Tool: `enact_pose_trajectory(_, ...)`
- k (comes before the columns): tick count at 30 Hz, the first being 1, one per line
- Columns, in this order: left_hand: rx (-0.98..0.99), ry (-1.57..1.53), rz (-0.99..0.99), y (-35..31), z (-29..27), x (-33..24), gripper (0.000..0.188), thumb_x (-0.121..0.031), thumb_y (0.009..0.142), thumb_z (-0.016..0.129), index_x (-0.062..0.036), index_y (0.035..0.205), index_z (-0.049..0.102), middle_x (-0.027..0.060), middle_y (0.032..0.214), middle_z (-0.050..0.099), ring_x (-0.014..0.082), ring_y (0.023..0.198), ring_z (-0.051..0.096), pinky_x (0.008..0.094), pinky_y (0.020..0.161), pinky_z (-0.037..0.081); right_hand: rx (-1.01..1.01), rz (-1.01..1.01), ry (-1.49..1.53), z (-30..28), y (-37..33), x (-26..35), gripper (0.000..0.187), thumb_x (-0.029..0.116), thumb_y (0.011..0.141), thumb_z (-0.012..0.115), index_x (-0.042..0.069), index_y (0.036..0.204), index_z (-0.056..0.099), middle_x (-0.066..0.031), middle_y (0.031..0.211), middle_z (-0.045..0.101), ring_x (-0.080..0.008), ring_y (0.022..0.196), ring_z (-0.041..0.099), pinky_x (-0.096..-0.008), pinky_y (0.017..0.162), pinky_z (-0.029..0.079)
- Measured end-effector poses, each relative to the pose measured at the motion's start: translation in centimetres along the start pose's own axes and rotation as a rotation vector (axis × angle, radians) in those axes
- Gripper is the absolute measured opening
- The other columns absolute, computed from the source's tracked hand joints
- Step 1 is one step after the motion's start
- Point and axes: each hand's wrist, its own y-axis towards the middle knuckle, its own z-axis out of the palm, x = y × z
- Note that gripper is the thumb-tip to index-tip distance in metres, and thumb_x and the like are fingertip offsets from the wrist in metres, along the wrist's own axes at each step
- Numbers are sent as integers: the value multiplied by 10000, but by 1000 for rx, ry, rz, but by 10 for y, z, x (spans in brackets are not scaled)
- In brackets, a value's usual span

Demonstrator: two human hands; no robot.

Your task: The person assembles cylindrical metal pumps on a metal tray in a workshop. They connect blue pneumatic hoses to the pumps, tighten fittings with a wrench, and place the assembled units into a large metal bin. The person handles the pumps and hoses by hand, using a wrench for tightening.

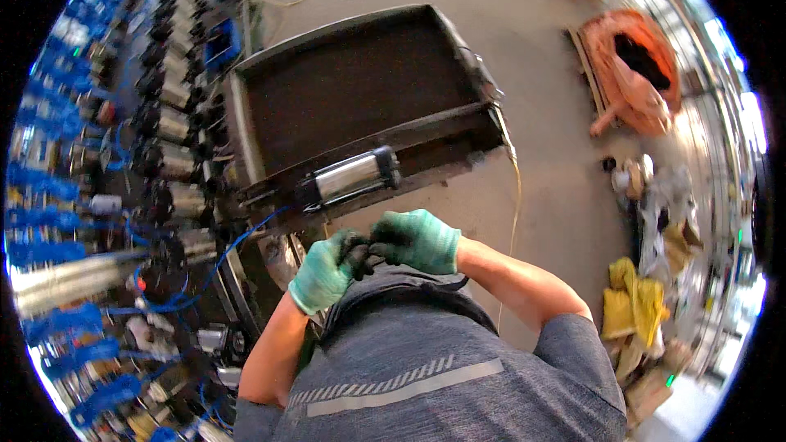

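My left hand (326, 268) and my right hand (414, 241) meet in front of my waist, both in green gloves with blackened fingers. On each hand the fingers are curled and closed, and their tips come together. Anything between them is hidden or too small to name. Just beyond them, a shiny metal cylinder with black end caps (350, 178) lies on the near ledge of a large dark metal tray table (431, 120). A thin blue hose (246, 236) runs up to the ledge left of the cylinder. Neither hand touches the cylinder.
A long row of similar cylinders (174, 127) and blue parts (61, 237) fills the left side. A yellow hose (517, 196) hangs down the table's right side to the floor. Farther right are an orange sack (610, 45), yellow cloth or bags (634, 311) and loose wrapping.
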Motion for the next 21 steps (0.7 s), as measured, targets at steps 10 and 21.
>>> enact_pose_trajectory(10, -104, -61, -41, 63, 44, 12, 196, -229, 1036, 589, -34, 1044, 603, 99, 885, 722, 74, 540, 549, 224, 520, 442, -175, 185, 115, -17, -72, -40, 176, 178, 959, 629, 24, 1044, 618, -161, 873, 689, -304, 786, 684, -400, 715, 552)
enact_pose_trajectory(21, -282, -75, -207, 81, 68, 3, 279, -296, 1008, 636, -20, 1045, 642, 133, 847, 734, 82, 495, 510, 223, 454, 380, -1351, 552, 1273, -42, -91, -312, 217, 147, 968, 625, -34, 1080, 583, -161, 975, 684, -291, 805, 701, -403, 732, 612)
